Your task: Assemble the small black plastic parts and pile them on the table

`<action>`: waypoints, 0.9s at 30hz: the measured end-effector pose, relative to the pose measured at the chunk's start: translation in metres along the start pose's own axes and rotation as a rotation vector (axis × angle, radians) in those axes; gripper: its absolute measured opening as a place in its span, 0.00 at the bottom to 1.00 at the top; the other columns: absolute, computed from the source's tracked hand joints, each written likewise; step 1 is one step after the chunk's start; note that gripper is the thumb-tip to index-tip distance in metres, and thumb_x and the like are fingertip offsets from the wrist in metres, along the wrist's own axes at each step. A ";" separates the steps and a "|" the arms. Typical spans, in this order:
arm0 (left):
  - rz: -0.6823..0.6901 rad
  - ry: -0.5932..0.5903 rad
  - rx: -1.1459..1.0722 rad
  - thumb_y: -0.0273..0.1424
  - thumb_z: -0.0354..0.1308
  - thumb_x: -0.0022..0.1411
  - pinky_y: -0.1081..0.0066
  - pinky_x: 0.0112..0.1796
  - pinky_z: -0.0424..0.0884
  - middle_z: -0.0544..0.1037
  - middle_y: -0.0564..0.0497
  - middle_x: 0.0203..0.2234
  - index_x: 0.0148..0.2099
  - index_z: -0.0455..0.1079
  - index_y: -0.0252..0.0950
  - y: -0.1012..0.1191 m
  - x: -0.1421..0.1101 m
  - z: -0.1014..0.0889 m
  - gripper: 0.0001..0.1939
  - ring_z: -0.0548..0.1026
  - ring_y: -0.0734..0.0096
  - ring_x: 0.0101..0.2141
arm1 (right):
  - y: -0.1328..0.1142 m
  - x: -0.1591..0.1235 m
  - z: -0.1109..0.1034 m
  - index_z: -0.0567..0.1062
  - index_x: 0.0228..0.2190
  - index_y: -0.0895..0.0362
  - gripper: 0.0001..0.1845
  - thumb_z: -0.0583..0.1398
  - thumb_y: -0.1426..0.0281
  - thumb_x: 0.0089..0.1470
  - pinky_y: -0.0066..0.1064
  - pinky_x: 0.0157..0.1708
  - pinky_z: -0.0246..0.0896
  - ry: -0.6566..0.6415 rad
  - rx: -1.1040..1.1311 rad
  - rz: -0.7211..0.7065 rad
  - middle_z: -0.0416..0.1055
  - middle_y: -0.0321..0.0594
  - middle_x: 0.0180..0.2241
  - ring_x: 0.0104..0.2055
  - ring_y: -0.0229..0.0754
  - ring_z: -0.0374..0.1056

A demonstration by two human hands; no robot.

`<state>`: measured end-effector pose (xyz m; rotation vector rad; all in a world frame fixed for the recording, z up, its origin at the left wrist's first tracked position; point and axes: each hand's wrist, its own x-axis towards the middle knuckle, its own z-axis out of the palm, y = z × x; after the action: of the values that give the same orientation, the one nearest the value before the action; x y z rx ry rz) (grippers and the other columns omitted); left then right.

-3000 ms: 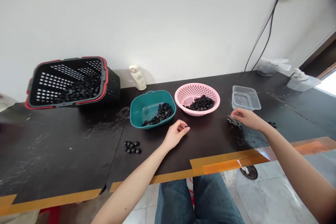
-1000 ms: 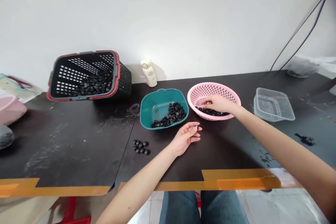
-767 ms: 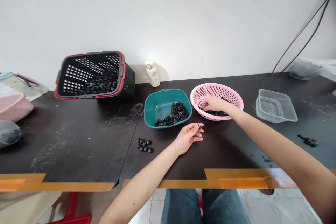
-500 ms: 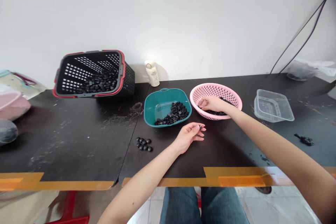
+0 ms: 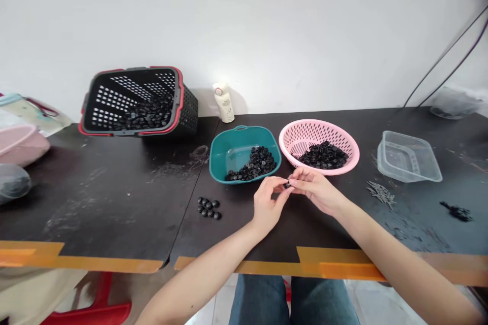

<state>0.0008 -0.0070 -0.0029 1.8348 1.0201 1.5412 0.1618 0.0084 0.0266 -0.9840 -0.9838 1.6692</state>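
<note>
While both hands are working close together over the table, I am pinching a small black part (image 5: 286,184) between my fingertips (image 5: 294,182), just in front of the pink colander (image 5: 301,148); its exact shape is too small to make out. My left hand (image 5: 269,200) is half curled, with the fingers bent in toward the part. My right hand (image 5: 316,190) is angling across from the other side, palm down, fingers only slightly bent, with the tips closing on the same spot. Both forearms are slanting in from the table's (image 5: 114,198) near edge, and the wrists are sitting low. Most of the black pieces are lying in bulk: a heap of them (image 5: 323,155) is filling the colander's bottom, a smaller heap (image 5: 251,163) is sitting in the teal tub (image 5: 224,162), and more pieces (image 5: 147,111) are lying inside the black basket (image 5: 180,96), which is tipped up at the left. Only a few are out on their own: a tight cluster of round black pieces (image 5: 208,208) is sitting left of my hands. Off to the right, loose metal pins (image 5: 380,194) are lying just below the clear plastic tray (image 5: 407,157), with a small black clump (image 5: 456,211) beyond them.
</note>
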 end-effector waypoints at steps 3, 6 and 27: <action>0.054 0.006 0.012 0.29 0.60 0.60 0.74 0.34 0.75 0.75 0.49 0.36 0.44 0.70 0.37 -0.001 0.002 0.000 0.08 0.74 0.73 0.35 | 0.011 0.002 -0.001 0.79 0.32 0.55 0.12 0.70 0.68 0.42 0.30 0.41 0.70 -0.013 0.130 0.067 0.76 0.34 0.31 0.34 0.35 0.73; 0.091 0.013 0.009 0.28 0.60 0.60 0.73 0.33 0.76 0.77 0.49 0.37 0.43 0.71 0.38 0.000 0.003 -0.001 0.08 0.75 0.73 0.35 | 0.014 -0.001 -0.004 0.80 0.34 0.54 0.10 0.68 0.67 0.46 0.31 0.46 0.69 -0.052 0.176 0.100 0.78 0.38 0.35 0.39 0.38 0.74; 0.217 0.045 0.191 0.29 0.63 0.58 0.74 0.35 0.77 0.78 0.51 0.33 0.42 0.75 0.39 0.004 0.007 -0.007 0.08 0.77 0.74 0.32 | 0.017 -0.004 -0.005 0.71 0.31 0.51 0.14 0.69 0.69 0.42 0.30 0.46 0.69 -0.003 0.235 0.032 0.76 0.31 0.37 0.40 0.36 0.73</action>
<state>-0.0044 -0.0040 0.0056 2.1100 1.0481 1.6657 0.1619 0.0013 0.0099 -0.8444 -0.7564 1.7666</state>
